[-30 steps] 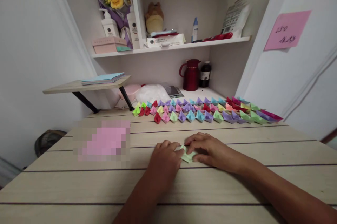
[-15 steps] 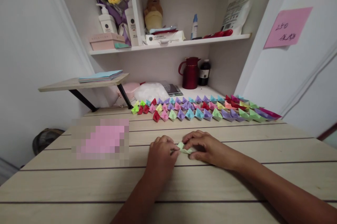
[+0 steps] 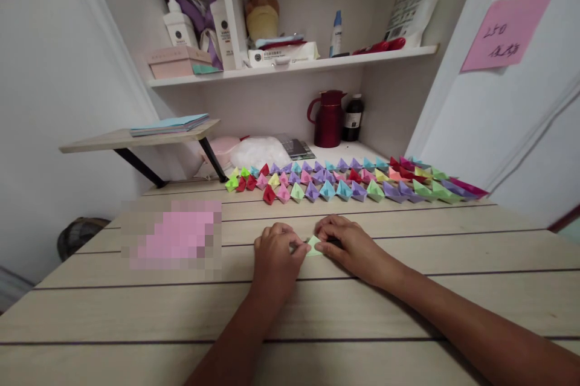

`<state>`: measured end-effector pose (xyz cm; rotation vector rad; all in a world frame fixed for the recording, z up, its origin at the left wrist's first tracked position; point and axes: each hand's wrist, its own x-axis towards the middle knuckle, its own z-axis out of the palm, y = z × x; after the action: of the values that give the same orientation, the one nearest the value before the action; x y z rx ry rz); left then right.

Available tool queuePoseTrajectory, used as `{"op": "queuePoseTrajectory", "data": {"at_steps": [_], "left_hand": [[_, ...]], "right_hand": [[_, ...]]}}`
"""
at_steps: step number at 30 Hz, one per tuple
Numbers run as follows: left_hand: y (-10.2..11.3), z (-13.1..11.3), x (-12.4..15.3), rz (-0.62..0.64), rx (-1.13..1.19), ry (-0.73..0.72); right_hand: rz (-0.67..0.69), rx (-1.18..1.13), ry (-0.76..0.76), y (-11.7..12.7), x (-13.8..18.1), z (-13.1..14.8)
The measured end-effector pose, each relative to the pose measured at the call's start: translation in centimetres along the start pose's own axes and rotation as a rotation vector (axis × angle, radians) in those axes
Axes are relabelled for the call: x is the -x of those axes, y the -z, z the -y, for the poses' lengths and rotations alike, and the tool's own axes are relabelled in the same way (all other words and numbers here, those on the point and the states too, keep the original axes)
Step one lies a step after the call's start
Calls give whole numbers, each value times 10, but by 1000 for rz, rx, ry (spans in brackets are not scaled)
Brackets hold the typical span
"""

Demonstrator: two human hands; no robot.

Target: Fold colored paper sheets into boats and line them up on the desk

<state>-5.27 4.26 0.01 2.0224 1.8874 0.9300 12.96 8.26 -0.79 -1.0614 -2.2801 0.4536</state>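
Between my hands, just above the wooden tabletop point(image 3: 181, 307), is a small piece of folded light-green paper point(image 3: 313, 245) with a pointed top. My left hand point(image 3: 280, 253) pinches its left side between thumb and fingers. On the right side, my right hand point(image 3: 347, 245) grips the paper with thumb and curled fingers. The fingertips cover both side corners of the paper. Beyond my hands stand several rows of small folded paper boats point(image 3: 312, 192) in red, pink, green, purple, blue and yellow.
A blurred pink patch point(image 3: 176, 235) lies on the table at left. Behind it a small raised shelf point(image 3: 99, 141) carries a paper stack point(image 3: 170, 125). At the back stand a red jug point(image 3: 329, 120) and a dark bottle point(image 3: 352, 119). A pink note point(image 3: 507, 32) hangs on the right wall.
The green paper now shows as an upright triangle rather than a flatter, partly opened shape. My right hand's thumb and fingers have closed in on its right side. The view has shifted slightly.
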Motion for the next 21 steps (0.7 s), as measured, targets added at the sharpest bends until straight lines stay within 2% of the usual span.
{"op": "queuePoseTrajectory", "data": {"at_steps": [8,13,21], "left_hand": [[-5,1,0,-8,-65,-27],[-2,-1,-1,25,-134,-38],[4,-3,-1,82,-187,-50]], "right_hand": [[2,66,-30,-1,-1,2],[-35,24,-79,-1,0,3],[-4,27,61,-2,2,-2]]}}
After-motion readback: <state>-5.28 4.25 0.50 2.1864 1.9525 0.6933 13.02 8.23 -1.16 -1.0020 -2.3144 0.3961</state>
